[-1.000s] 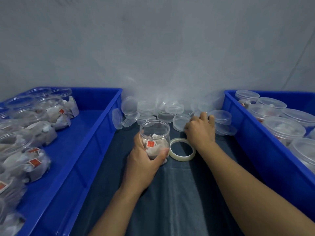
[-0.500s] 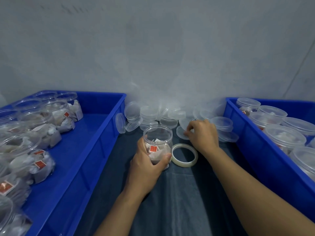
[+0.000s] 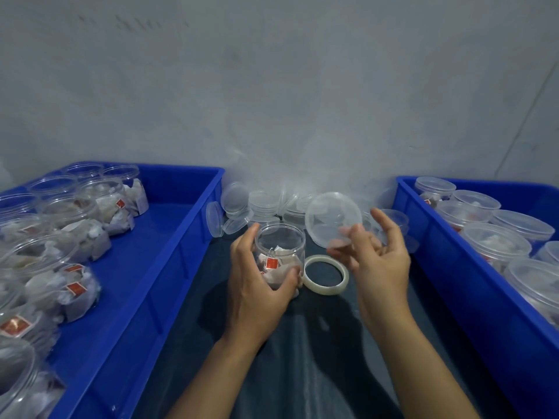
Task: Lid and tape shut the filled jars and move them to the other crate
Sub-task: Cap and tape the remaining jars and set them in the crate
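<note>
Left hand [image 3: 257, 293] gripping one open jar [image 3: 279, 255], right hand [image 3: 378, 255] pinching one lid [image 3: 332, 219] (tilted)

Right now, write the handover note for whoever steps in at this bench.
Left hand grips the open filled jar standing on the dark mat.
Right hand pinches a clear lid beside the jar's mouth, not yet on.
Tape roll lies right of the jar.
Spare lids sit by the wall.
Left crate: unlidded jars.
Right crate: lidded jars.
Left to do: lid this jar, tape it, move it to the right crate.
</note>
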Demonstrator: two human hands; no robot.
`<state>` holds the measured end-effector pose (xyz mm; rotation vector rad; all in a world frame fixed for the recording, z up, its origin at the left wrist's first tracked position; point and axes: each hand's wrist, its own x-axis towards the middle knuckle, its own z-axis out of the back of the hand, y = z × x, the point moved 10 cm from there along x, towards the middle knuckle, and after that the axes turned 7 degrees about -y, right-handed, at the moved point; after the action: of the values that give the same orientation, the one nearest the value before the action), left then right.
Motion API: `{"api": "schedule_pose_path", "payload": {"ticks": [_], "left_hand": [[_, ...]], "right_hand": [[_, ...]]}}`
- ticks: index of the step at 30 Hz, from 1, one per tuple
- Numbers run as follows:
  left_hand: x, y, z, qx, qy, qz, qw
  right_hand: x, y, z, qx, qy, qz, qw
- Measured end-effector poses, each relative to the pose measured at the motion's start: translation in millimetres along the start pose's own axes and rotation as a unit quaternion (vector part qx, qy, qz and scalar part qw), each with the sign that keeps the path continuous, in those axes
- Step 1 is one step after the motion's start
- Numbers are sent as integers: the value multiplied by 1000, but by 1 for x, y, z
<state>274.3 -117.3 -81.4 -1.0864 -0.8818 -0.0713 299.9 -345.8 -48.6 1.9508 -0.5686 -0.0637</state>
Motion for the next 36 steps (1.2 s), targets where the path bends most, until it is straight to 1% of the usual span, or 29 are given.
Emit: {"api": "schedule_pose_path", "payload": {"ticks": [2, 5, 7, 11, 15, 20, 25, 30, 36], "left_hand": [[0, -5, 2, -9, 1, -8, 1000], [0, -11, 2, -23, 9, -15, 1000], [-1, -15, 1, -28, 14, -25, 999], [-2, -17, -4, -49, 28, -28, 998], [-1, -17, -3, -57, 18, -17, 998], [0, -18, 0, -61, 3, -7, 998], [0, -17, -1, -67, -4, 13, 998], [0, -15, 1, -68, -14, 28, 997], [-1, -17, -3, -68, 4, 30, 997]], "right_hand": [[-9, -13, -2, 26, 8, -44, 999], [-14, -30, -11, 26, 21, -92, 995], [-17, -36, -16, 14, 30, -107, 994], [-17, -34, -17, -47, 29, -64, 996], [-17, -31, -17, -79, 43, -28, 996], [-15, -27, -19, -134, 70, 36, 988], [-16, -32, -20, -171, 85, 52, 980], [-18, -37, -27, -195, 134, 58, 970], [-18, -39, -26, -193, 128, 62, 971]]}}
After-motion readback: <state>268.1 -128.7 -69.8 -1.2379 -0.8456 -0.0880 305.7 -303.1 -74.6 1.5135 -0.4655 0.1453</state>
